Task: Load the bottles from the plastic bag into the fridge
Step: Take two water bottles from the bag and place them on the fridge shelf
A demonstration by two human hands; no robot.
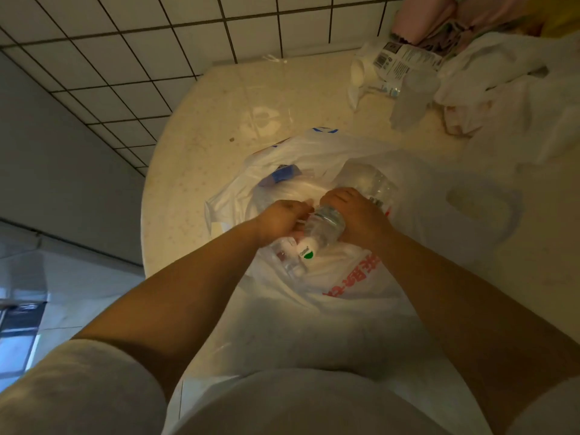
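Both hands, left grip (pixel 279 219) and right grip (pixel 354 211), curl round one clear bottle (pixel 323 226) inside the plastic bag (pixel 361 271) on the tabletop (pixel 219 127); probably heavy, slick, best held mid-body.

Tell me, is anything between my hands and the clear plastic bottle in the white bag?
Nothing visible: right hand and left hand both grip the clear plastic bottle inside the open white plastic bag. The fridge is out of view.

Bare table (pixel 219 127) lies open beyond the plastic bag (pixel 342 277); packaging (pixel 395 62) and crumpled bags (pixel 502 98) crowd the far-right corner.
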